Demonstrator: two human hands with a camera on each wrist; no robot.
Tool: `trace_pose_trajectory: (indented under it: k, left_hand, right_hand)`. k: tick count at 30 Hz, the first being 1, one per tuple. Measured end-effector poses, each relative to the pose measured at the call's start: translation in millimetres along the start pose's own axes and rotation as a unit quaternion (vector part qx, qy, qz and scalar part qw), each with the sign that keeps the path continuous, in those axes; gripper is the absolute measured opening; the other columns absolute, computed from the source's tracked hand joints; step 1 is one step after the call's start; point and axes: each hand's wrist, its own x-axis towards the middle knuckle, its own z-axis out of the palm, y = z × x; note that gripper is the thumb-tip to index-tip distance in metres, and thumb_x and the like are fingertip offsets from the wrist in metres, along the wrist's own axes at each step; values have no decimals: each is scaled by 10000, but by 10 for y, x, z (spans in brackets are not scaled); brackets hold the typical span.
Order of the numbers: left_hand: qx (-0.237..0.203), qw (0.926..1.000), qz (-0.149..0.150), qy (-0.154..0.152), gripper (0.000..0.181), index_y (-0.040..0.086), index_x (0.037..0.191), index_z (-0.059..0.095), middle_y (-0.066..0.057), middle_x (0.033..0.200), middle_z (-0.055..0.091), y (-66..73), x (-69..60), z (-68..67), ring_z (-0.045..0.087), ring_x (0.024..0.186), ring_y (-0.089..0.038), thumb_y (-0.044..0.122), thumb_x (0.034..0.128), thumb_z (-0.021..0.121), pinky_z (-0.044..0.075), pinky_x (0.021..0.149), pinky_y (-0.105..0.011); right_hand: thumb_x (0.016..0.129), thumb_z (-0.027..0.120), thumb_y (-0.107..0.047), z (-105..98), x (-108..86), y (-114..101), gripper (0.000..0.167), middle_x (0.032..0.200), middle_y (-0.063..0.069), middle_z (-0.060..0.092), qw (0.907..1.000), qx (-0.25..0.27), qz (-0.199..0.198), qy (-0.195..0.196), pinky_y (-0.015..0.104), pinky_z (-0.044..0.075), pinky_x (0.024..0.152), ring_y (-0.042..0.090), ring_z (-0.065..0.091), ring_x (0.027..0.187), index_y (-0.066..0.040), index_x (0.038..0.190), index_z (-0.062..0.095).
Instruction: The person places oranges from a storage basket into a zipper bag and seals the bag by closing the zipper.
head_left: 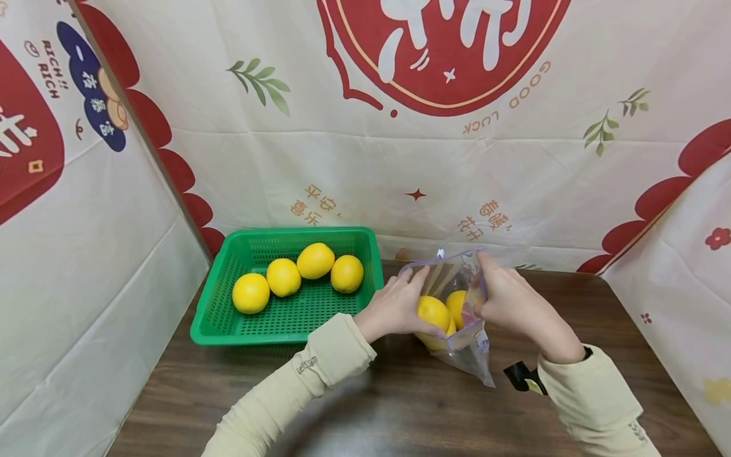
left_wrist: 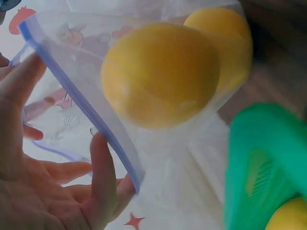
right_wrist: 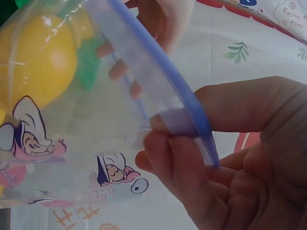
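The right hand (head_left: 505, 295) pinches the right edge of the clear plastic bag (head_left: 474, 358) between its thumb and its curled fingers, which are closed on the film. The left hand (head_left: 400, 304) is spread wide at the left side of the same mouth: its thumb touches the near edge and its fingers are at the far edge, so the mouth stands apart. A purple strip (right_wrist: 168, 72) runs along this mouth, and cartoon figures (right_wrist: 36, 136) are printed on the film.

The bag is to the right of the green basket (head_left: 251, 340), with a loose corner toward the near side. Inside the bag there are at least 2 yellow fruits (head_left: 433, 314); I cannot tell the exact count. In the basket lie 4 more fruits (head_left: 283, 277), in an uneven row from left to right. The basket stands at the far left of the brown table (head_left: 400, 406). Behind it hangs a white printed cloth (head_left: 365, 171).
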Motion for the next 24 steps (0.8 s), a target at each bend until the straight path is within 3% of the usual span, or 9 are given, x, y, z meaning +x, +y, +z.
trace_pose_trajectory:
  k: [5,10,15,18,24]
  left_hand:
    - [-463,9985,225,185,878,156,1390,356,-47,1363,431,-157,-68,-19,476,1149,-234,525,682,721,462,864,-389]
    - [-673,9959,351,496,648,112,1299,470,-48,1231,531,-445,-117,-216,507,1077,-187,392,762,703,454,868,-332]
    - [-587,9967,-270,500,671,79,1309,455,-123,1296,455,-878,-187,-480,452,1137,-261,369,758,705,408,924,-405]
    - [-539,9941,-815,481,713,76,1336,420,-172,1326,388,-1166,-247,-620,407,1138,-336,374,753,702,397,898,-467]
    - [-524,9796,-1880,479,824,50,1395,309,-257,1399,233,-1716,-412,-819,257,1218,-471,381,751,702,297,937,-590]
  right_hand:
    - [651,734,-40,39,28,-12,737,814,74,601,10000,-2,3,-82,284,437,547,93,487,544,142,1235,323]
    - [657,721,-22,42,36,-18,836,833,86,604,9998,-29,46,-177,278,430,544,105,475,543,174,1308,235]
    - [667,696,-19,38,40,-22,823,859,102,616,9998,-55,-40,-167,278,419,544,98,469,550,175,1314,228]
    - [665,697,-19,35,41,-28,826,874,109,620,9998,-63,-57,-177,279,419,550,96,469,555,177,1315,226]
    - [663,718,-30,33,41,-26,837,894,127,624,9997,-44,-20,-229,291,432,571,97,484,568,180,1309,229]
